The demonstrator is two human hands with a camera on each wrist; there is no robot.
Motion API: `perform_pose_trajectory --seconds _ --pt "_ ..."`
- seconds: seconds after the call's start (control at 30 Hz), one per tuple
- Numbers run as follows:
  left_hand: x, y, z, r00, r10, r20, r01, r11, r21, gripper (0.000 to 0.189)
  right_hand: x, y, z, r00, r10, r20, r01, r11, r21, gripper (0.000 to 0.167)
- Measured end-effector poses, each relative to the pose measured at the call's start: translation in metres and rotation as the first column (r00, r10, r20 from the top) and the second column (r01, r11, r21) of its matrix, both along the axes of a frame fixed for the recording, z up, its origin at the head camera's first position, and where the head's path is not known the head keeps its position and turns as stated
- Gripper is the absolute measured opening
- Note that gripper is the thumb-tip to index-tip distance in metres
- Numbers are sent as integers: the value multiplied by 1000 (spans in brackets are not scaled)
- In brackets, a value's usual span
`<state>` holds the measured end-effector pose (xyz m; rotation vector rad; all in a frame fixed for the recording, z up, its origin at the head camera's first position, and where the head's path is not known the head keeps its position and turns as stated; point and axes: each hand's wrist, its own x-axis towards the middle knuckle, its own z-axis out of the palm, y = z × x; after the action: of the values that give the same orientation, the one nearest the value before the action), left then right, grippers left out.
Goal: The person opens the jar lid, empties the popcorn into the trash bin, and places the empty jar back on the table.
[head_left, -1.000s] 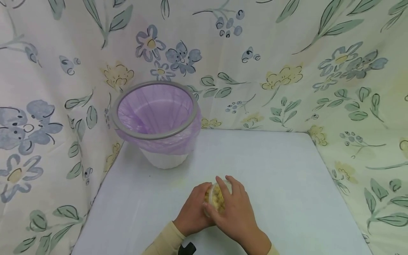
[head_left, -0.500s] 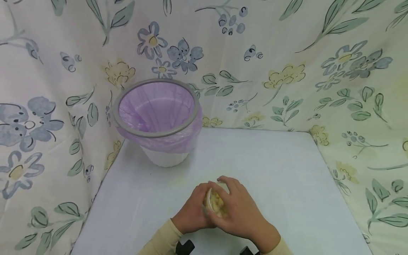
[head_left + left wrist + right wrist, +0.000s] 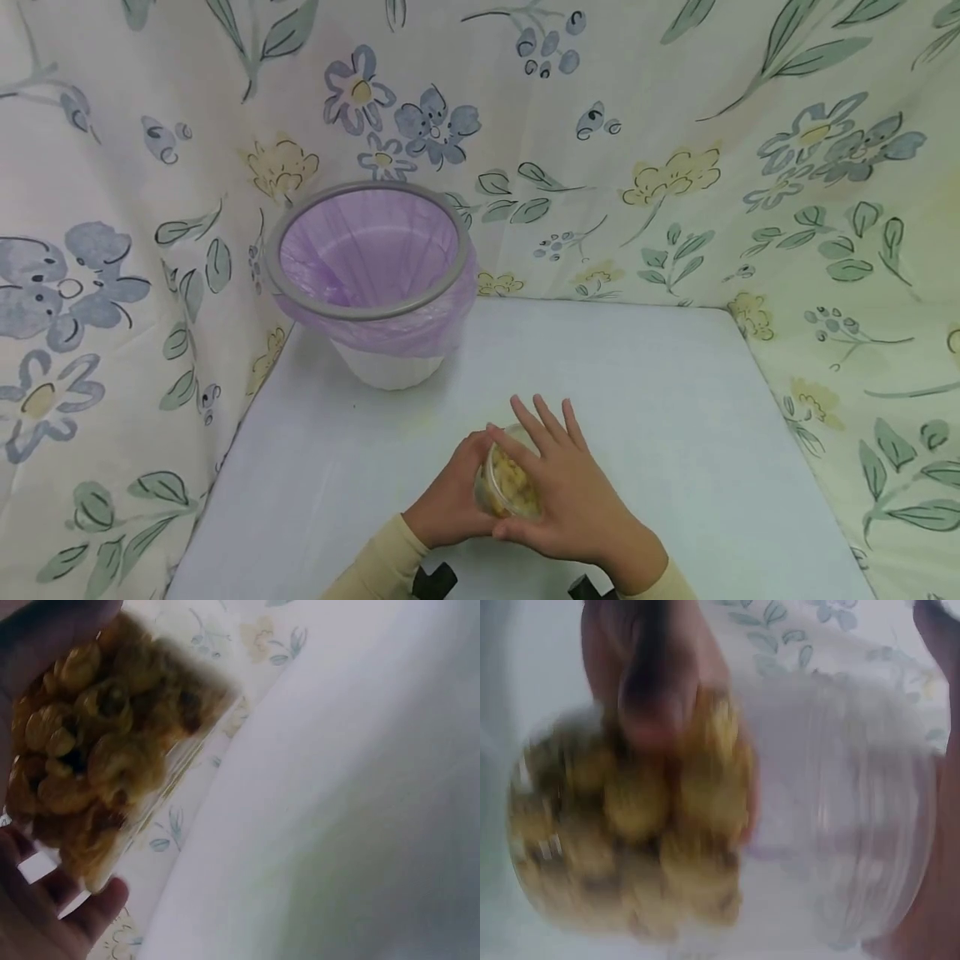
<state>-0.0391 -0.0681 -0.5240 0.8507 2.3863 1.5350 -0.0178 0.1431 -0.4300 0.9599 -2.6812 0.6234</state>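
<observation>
A clear round jar (image 3: 512, 483), partly filled with golden, popcorn-like puffed pieces (image 3: 105, 750), is tilted between both hands. My left hand (image 3: 450, 500) grips its lower side, with the thumb across the wall in the left wrist view. My right hand (image 3: 576, 508) is over the top end, three fingers stretched straight and spread. Its forefinger and thumb reach to either side of the rim. In the right wrist view the upper part of the jar (image 3: 825, 795) is see-through with no pieces in it, and right-hand fingers show at the right edge.
A white bin with a purple liner (image 3: 442, 333) and grey ring (image 3: 360, 315) stands at the back left of the white table (image 3: 660, 400). Flowered cloth (image 3: 570, 183) closes off the back and both sides.
The right hand's fingers were curled around the top of the jar half a second ago and are now spread straight. The left hand keeps its hold.
</observation>
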Motion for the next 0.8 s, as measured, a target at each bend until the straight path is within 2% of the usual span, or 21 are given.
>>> perform_pose_trajectory --seconds 0.07,0.13,0.27,0.37,0.43,0.47,0.53,0.63,0.7,0.8 --pt "-1 4 0 996 46 -70 -48 999 -21 104 3 -5 2 997 -77 10 77 997 -30 86" --pt "-2 9 -1 984 95 -153 -104 993 -54 102 5 -13 4 984 -177 31 178 983 -41 82" --pt "-3 22 -3 938 161 -308 -201 974 -103 95 7 -28 1 929 -357 93 358 934 14 80" --pt "0 27 -5 898 186 -398 -249 962 -115 91 8 -32 -5 906 -412 99 410 911 47 79" --pt "1 28 -7 887 197 -418 -265 958 -111 91 7 -32 -9 911 -403 84 400 915 47 74" --pt "2 28 -7 889 195 -415 -264 958 -115 91 7 -31 -11 919 -386 74 384 922 49 71" --pt "2 25 -6 909 178 -376 -242 962 -129 92 5 -29 -13 941 -334 49 332 942 50 64" --pt "2 18 -5 963 123 -238 -155 981 -120 92 3 -24 -15 974 -226 -8 226 973 51 55" --pt "1 12 -4 991 75 -109 -84 994 -75 90 1 -20 -16 989 -142 -49 145 988 57 52" --pt "-1 4 -5 1000 3 17 -3 1000 -12 90 -1 -17 -18 996 -28 -88 33 997 63 54"
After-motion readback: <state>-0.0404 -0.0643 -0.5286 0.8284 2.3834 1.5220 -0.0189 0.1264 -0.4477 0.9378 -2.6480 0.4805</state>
